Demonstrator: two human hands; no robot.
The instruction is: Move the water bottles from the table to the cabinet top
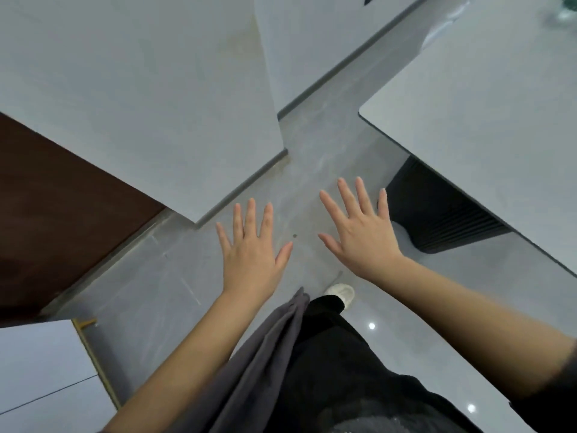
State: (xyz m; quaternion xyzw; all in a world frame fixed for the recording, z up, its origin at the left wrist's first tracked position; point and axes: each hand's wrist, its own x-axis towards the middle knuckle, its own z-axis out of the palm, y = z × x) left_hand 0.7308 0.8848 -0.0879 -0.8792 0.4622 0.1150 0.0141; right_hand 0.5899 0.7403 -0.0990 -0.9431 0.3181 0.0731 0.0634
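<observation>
Nearest to us are a grey garment (265, 354) hanging at our front, black trousers (327, 354) and one pale shoe (342, 293) on the glossy grey floor (312, 157). At our lower left sits a white unit (40, 370) with brass-coloured trim, which we judge may be the cabinet; we cannot see whether anything stands on it.

Our left hand (253, 260) and right hand (359, 235) hang palm-down over the floor, side by side and apart. The fingers (250, 217) of both are straight and spread wide, and neither hand holds or touches anything.

Further out on the right, the white table (484, 120) stands on a dark ribbed base (437, 214). At its far corner, against the frame edge, is a blurred greenish clear thing (565, 10). We take it for a water bottle, though it is too smeared to be sure, and no other bottle is in view.

We judge this to be a step with empty hands, either the very start or between carries. The next move calls for turning right toward the table, reaching to its far corner, wrapping one hand round the bottle's body, then carrying it back left to the cabinet top.
</observation>
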